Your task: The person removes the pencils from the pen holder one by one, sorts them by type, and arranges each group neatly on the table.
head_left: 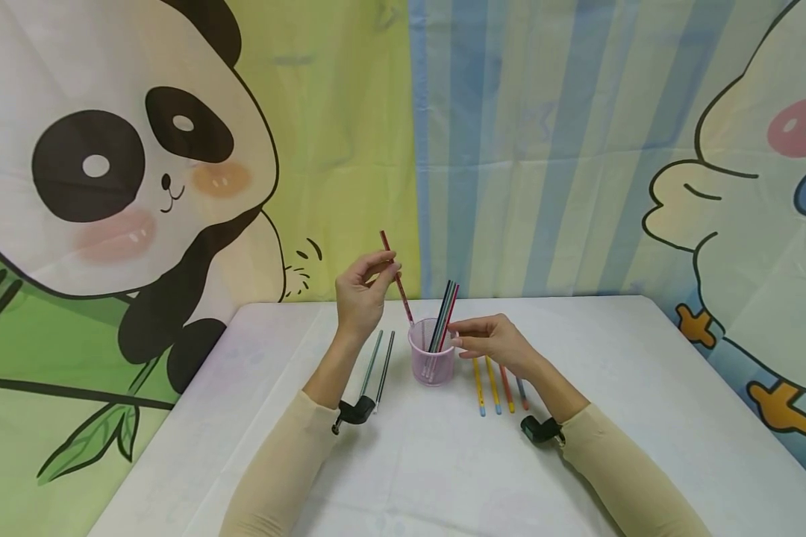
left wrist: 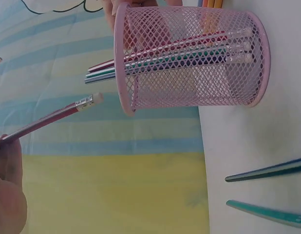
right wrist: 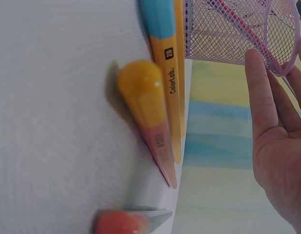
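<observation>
Above the pink mesh pen cup (head_left: 433, 374), my left hand (head_left: 364, 297) pinches a dark red pencil (head_left: 401, 289) between thumb and fingers. The pencil tilts, its white eraser (left wrist: 98, 97) pointing down near the cup's rim. Several pencils (head_left: 447, 307), red, green and dark, lean inside the cup with their eraser ends at the bottom. My right hand (head_left: 495, 343) is at the cup's right side, its fairly straight fingers touching near the rim. In the right wrist view, the thumb (right wrist: 260, 95) lies along the mesh, while the other fingers reach partly behind the cup.
Left of the cup, a teal pencil (head_left: 371, 363) and a dark green pencil (head_left: 385, 371) lie on the white table (head_left: 443, 477). To its right are yellow pencils (head_left: 478, 388), an orange-red pencil (head_left: 507, 391) and a blue pencil (head_left: 522, 395). A cartoon-printed curtain (head_left: 349, 149) hangs behind.
</observation>
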Tool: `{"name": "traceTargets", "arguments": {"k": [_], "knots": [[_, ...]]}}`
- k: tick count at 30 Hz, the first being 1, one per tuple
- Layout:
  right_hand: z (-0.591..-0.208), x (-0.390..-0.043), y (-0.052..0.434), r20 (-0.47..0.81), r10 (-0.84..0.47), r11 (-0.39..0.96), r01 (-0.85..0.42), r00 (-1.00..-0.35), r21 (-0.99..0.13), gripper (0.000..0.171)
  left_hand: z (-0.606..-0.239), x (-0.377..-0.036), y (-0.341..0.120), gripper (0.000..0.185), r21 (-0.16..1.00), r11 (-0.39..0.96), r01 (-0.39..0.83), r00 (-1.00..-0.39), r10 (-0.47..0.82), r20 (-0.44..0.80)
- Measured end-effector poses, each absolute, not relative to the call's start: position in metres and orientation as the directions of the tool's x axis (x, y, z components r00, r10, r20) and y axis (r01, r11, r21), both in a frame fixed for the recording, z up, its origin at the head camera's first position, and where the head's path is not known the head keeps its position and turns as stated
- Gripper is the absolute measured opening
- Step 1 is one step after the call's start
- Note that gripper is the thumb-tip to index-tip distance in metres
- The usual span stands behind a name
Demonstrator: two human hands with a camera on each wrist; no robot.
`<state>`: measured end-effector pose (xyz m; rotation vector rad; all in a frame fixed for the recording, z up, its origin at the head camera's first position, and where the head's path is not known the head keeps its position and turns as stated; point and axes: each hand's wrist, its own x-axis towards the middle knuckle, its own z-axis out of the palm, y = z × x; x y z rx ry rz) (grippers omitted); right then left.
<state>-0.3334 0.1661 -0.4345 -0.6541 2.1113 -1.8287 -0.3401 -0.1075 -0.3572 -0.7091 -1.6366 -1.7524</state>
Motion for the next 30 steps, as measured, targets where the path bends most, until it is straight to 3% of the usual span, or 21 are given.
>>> {"name": "traceTargets", "arguments": {"k": [9,30], "knots": [[-0.433,-0.333,0.165,0.091,-0.501,0.098,-0.161,-0.861,-0.982,0.045,-0.357,-0.333,-0.122,0.022,0.640,0.043,0.767,-0.635,-0.085,0.768],[-0.433,-0.331,0.166,0.081,-0.499,0.122,-0.162,-0.863,-0.979,0.046,-0.388,-0.329,-0.157,0.020,0.749,0.209,0.629,-0.752,-0.081,0.654]]}}
